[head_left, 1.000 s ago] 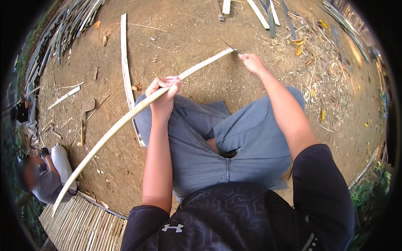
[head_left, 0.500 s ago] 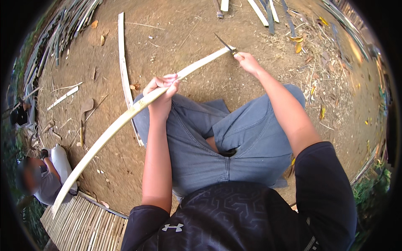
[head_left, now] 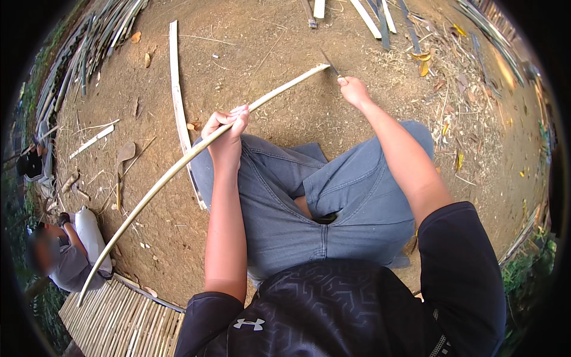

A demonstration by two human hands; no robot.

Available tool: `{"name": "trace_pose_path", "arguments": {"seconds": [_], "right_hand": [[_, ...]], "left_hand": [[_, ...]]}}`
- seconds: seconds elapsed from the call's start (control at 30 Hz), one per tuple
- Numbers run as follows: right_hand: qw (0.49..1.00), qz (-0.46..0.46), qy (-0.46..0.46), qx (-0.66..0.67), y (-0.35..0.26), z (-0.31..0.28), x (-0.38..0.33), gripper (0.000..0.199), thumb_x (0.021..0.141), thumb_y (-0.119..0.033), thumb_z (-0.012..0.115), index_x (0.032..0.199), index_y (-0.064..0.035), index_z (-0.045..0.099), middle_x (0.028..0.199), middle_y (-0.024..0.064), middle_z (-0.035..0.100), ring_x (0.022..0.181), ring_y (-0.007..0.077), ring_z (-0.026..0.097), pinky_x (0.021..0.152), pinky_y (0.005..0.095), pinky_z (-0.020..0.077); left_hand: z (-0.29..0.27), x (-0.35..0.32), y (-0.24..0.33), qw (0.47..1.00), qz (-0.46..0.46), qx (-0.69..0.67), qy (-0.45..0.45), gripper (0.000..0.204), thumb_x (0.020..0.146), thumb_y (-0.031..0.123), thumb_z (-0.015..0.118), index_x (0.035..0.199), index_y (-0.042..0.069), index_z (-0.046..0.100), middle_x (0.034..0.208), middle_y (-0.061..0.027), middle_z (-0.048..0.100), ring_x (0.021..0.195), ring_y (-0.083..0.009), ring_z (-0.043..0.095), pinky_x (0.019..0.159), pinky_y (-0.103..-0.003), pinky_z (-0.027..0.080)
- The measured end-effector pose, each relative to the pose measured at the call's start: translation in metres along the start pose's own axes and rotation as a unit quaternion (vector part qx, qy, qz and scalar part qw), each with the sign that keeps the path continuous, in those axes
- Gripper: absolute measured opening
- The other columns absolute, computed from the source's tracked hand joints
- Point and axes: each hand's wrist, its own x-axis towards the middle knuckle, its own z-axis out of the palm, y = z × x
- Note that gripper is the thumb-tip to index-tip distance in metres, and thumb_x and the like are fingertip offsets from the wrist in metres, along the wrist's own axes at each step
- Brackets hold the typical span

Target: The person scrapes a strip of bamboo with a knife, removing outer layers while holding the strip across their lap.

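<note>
A long pale bamboo strip (head_left: pixel 156 186) runs from the lower left up past my knees, its narrow edge turned upward. My left hand (head_left: pixel 227 134) is closed around it above my left knee. In my right hand (head_left: pixel 354 91), stretched out at the far right, is a knife (head_left: pixel 331 63) with a dark, thin blade, gripped by its handle. The blade points up and left, close to the strip's far end; whether they touch I cannot tell.
Another pale strip (head_left: pixel 175 89) lies on the dirt left of my knee. Bamboo poles (head_left: pixel 107 41) are piled at the far left. A slatted bamboo platform (head_left: pixel 128 318) stands at lower left, near a seated person (head_left: pixel 70 250). Cut strips (head_left: pixel 367 19) and dry leaves (head_left: pixel 423 66) lie far right.
The bamboo strip has rolled in my left hand from its broad face to its narrow edge. The knife has shifted slightly right, and its blade is tilted more steeply.
</note>
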Motion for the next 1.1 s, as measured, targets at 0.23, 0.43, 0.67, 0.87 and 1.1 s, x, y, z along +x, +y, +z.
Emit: {"name": "trace_pose_path", "arguments": {"seconds": [0.23, 0.43, 0.67, 0.87, 1.1], "right_hand": [[0.999, 0.037, 0.013, -0.033, -0.001, -0.018, -0.005, 0.037, 0.094, -0.04, 0.057, 0.116, -0.0131, 0.07, 0.113, 0.0173, 0.069, 0.108, 0.0346, 0.065, 0.094, 0.0443, 0.0481], [0.997, -0.008, -0.017, -0.07, -0.045, -0.043, -0.031, 0.035, 0.088, -0.045, 0.065, 0.106, -0.018, 0.075, 0.107, 0.0113, 0.073, 0.101, 0.0298, 0.068, 0.089, 0.0421, 0.0509], [0.995, -0.04, 0.056, -0.066, -0.031, -0.062, -0.009, 0.038, 0.082, -0.039, 0.077, 0.082, -0.0027, 0.065, 0.083, 0.016, 0.07, 0.084, 0.0275, 0.068, 0.075, 0.0407, 0.0515], [0.993, 0.009, 0.055, -0.108, -0.035, -0.057, -0.006, 0.037, 0.082, -0.038, 0.077, 0.095, -0.0059, 0.066, 0.099, 0.015, 0.071, 0.096, 0.0314, 0.068, 0.084, 0.0449, 0.051], [0.994, -0.033, 0.061, -0.09, -0.028, -0.056, 0.0, 0.035, 0.082, -0.037, 0.077, 0.08, -0.0052, 0.062, 0.085, 0.0133, 0.069, 0.084, 0.0275, 0.067, 0.074, 0.0428, 0.0509]], "left_hand": [[0.001, 0.0, 0.0, 0.999, 0.028, -0.006, -0.044, 0.028, 0.082, -0.012, 0.07, 0.074, 0.006, 0.051, 0.083, -0.009, 0.066, 0.101, -0.0247, 0.068, 0.089, -0.034, 0.056], [-0.003, -0.001, 0.002, 0.987, 0.066, 0.017, -0.146, 0.023, 0.08, -0.008, 0.072, 0.076, 0.005, 0.053, 0.092, -0.0088, 0.064, 0.112, -0.0277, 0.064, 0.099, -0.041, 0.05], [0.002, -0.002, 0.007, 0.97, 0.104, 0.084, -0.201, 0.016, 0.083, -0.002, 0.065, 0.091, 0.004, 0.053, 0.124, -0.0172, 0.059, 0.13, -0.0331, 0.052, 0.109, -0.047, 0.041], [0.005, -0.001, 0.01, 0.97, 0.101, 0.046, -0.215, 0.028, 0.084, -0.003, 0.063, 0.108, 0.004, 0.051, 0.129, -0.019, 0.057, 0.129, -0.0338, 0.053, 0.109, -0.047, 0.041], [0.005, -0.002, 0.012, 0.967, 0.099, 0.039, -0.23, 0.034, 0.083, -0.003, 0.063, 0.114, 0.005, 0.049, 0.13, -0.0193, 0.057, 0.132, -0.0337, 0.05, 0.11, -0.047, 0.04]]}}
